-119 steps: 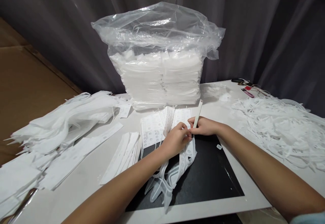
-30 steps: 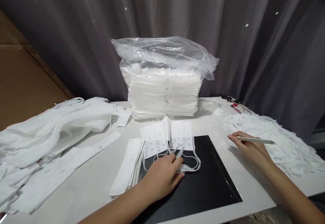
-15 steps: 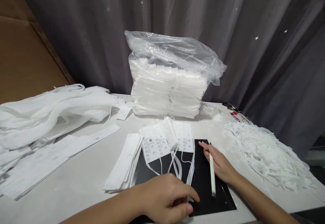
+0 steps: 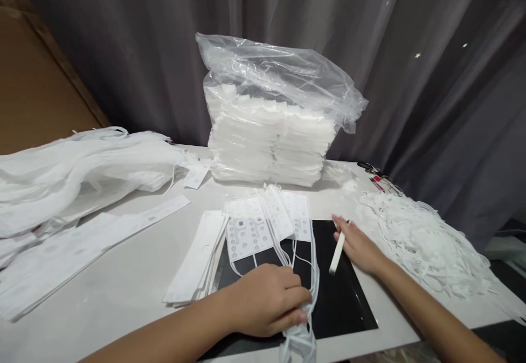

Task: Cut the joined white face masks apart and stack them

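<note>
My left hand (image 4: 271, 301) is closed around a bunch of soft white straps (image 4: 299, 344) at the lower edge of the black mat (image 4: 341, 302). These straps run up to printed white pieces (image 4: 246, 234) with grey circles, which overlap the mat's far edge. My right hand (image 4: 358, 247) grips a slim white stick-like tool (image 4: 337, 254) with a small dark tip, over the mat's right side. The tool's exact kind cannot be made out. Left of the mat lies a fanned stack of white strips (image 4: 196, 261).
A clear plastic bag (image 4: 269, 138) of stacked white pieces stands at the back. White sheeting (image 4: 82, 182) and long printed strips (image 4: 90, 248) cover the left. Tangled white cords (image 4: 427, 245) pile up on the right, near small items (image 4: 376, 179). A cardboard box (image 4: 36, 78) stands far left.
My left hand has gone from partly open to closed on the straps, whose ends now hang below it. The tool in my right hand has tilted, its lower end swinging left and up.
</note>
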### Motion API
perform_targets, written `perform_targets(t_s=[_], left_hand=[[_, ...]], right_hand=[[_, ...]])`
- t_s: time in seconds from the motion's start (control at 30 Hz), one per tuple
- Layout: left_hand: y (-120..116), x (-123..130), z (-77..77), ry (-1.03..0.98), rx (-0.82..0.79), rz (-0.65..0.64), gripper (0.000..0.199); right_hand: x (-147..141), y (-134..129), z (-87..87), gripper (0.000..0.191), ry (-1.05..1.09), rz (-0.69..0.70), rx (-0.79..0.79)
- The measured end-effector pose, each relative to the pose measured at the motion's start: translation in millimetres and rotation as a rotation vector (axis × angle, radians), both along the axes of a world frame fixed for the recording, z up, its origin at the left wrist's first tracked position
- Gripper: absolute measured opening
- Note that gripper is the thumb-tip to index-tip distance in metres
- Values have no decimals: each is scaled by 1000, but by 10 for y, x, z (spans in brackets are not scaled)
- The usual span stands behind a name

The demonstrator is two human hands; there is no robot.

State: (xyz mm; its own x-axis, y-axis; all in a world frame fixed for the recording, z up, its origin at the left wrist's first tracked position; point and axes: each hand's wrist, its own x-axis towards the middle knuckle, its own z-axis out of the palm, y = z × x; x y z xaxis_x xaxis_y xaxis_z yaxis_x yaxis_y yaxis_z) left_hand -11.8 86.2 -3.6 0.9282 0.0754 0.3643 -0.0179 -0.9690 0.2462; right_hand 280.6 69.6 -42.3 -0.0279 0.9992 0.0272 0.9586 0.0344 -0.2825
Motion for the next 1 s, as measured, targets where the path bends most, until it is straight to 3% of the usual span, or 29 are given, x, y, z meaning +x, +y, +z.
perform_targets(t_s=[0.2, 0.47, 0.6, 0.83, 1.0], left_hand=[[-10, 5, -36, 8, 54, -24, 29], [20, -21, -47, 10, 58, -18, 23], [39, -27, -61, 24, 56, -12, 24], [62, -14, -63, -1, 27, -16, 23], [70, 3, -85, 10, 10, -32, 23]], right_hand=[[827, 234, -55, 48, -98, -189, 47], [1293, 98, 85, 31, -110, -259, 133], [1331, 73, 159, 29, -60, -214, 171], [1106, 48, 247, 35, 66, -140, 165], [1010, 31, 323, 11, 68, -227, 198]])
